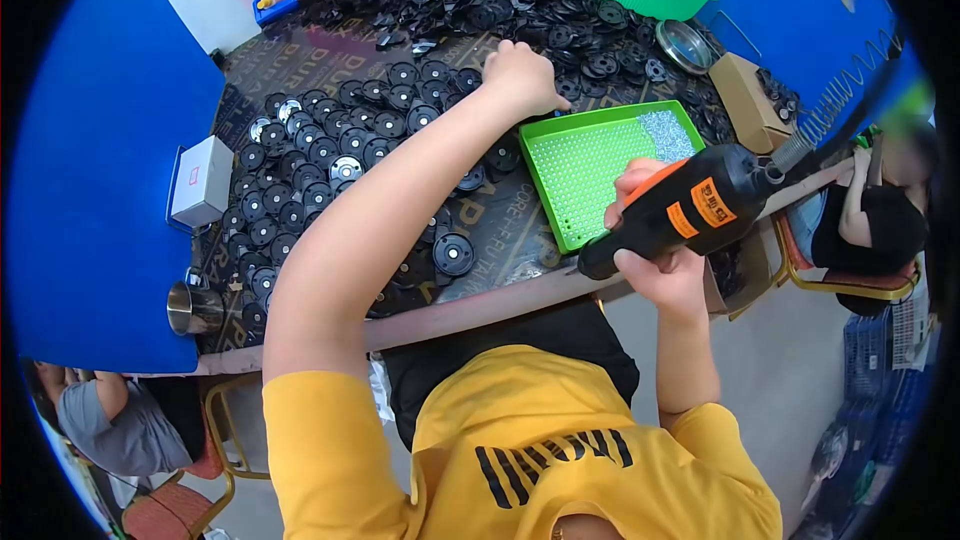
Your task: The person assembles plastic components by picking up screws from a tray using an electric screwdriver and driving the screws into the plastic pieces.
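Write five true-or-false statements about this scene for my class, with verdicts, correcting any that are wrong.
1. The right hand grips a black power tool. True.
2. The left hand also grips the power tool. False: it is stretched out by the black parts; whether it holds one is hard to tell.
3. Small shiny pieces lie in the far right corner of the green tray. True.
4. The white box stands to the right of the green tray. False: it is at the left, beyond the black discs.
5. Both sleeves are blue. False: they are yellow.
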A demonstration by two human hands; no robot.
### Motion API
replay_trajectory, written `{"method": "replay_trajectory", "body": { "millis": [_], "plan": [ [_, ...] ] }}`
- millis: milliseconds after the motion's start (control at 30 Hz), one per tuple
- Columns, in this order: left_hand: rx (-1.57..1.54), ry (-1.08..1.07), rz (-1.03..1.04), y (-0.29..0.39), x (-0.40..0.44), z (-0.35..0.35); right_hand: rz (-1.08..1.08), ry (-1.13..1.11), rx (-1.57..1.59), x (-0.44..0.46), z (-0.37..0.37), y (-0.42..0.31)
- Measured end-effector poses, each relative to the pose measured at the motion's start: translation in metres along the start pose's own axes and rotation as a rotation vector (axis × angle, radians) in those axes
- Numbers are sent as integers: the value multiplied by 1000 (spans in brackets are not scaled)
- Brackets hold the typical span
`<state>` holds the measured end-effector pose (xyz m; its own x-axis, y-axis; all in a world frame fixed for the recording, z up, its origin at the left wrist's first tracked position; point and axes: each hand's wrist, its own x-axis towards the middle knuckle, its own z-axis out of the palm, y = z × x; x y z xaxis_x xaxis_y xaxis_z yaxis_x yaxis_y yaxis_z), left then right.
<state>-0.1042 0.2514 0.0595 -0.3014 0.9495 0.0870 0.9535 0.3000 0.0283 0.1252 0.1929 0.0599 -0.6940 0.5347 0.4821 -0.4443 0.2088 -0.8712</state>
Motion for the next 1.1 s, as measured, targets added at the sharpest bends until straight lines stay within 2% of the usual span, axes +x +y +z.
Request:
{"method": "replay_trajectory", "body": {
  "millis": [33, 100, 133, 233, 367, 433, 500, 600, 633, 667, 767, 800, 833, 867, 933, 967, 1100],
  "plan": [
    [8, -65, 4, 3, 3, 2, 5, 0, 1, 1, 0, 3],
    [-12, -148, 7, 8, 8, 5, -10, -115, 192, 3, 1, 10],
    [-12, -150, 4, 10, 10, 8, 43, -59, 248, 0, 8, 8],
    [-39, -66, 63, 12, 10, 11, -75, -130, 138, 0, 4, 15],
    [-32, -55, 94, 18, 2, 1, -67, -6, 198, -2, 15, 13],
    [-109, 16, 150, 20, -1, 1, -60, 55, 169, -5, 18, 12],
    [-209, 176, 188, 16, -8, -3, -85, 156, 133, -8, 22, 10],
    [-531, 445, 237, 2, -47, -35, -4, 257, 152, -9, 18, -7],
    [-680, 451, 209, -1, -71, -48, 14, 223, 197, -10, 8, -12],
    [-865, 421, 198, -6, -94, -51, -76, 130, 164, -8, -1, -13],
    [-1534, 108, -73, 10, -174, -49, 63, 206, 128, -3, -17, -32],
    [-1584, 140, -36, 15, -191, -26, 29, 169, 135, 4, -21, -34],
    [-1841, 31, -154, 26, -207, -16, 13, 152, 149, 10, -22, -34],
    [-1905, -62, -262, 33, -218, -10, -4, 133, 163, 16, -23, -33],
    [-2108, -86, -333, 45, -229, 16, -73, 47, 106, 27, -26, -24],
    [-2159, -116, -389, 49, -232, 21, -111, 129, 248, 34, -17, -19],
    [-2255, -55, -416, 52, -227, 27, -161, 183, 116, 49, 2, -6]
  ]
}}
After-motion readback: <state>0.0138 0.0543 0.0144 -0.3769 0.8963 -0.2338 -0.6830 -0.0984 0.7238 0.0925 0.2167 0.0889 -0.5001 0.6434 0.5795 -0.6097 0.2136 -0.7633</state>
